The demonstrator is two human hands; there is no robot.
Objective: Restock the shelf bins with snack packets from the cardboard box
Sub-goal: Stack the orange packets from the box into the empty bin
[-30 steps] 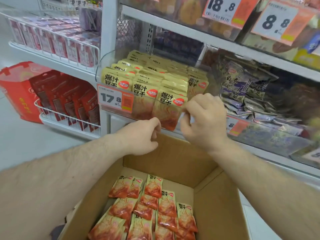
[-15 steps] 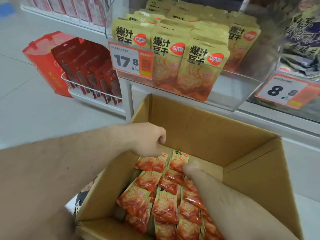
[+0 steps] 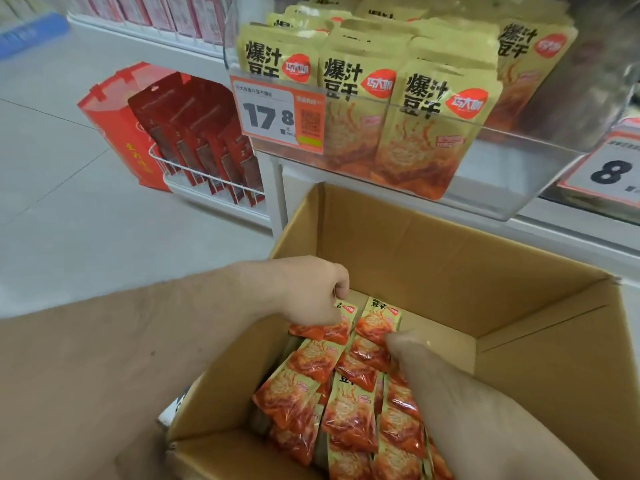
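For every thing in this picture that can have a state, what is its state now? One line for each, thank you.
cardboard box: open, flaps up, partly filled with packets.
snack packets: lying in overlapping rows in the box.
shelf bin: clear, stocked with upright packets.
left hand: fingers curled, over the packets at the box's left wall.
right hand: down among the packets, fingers hidden.
price tag: fixed to the bin front, reads 17.8.

Packets (image 3: 349,407) in box (image 3: 433,258), below bin (image 3: 540,174)
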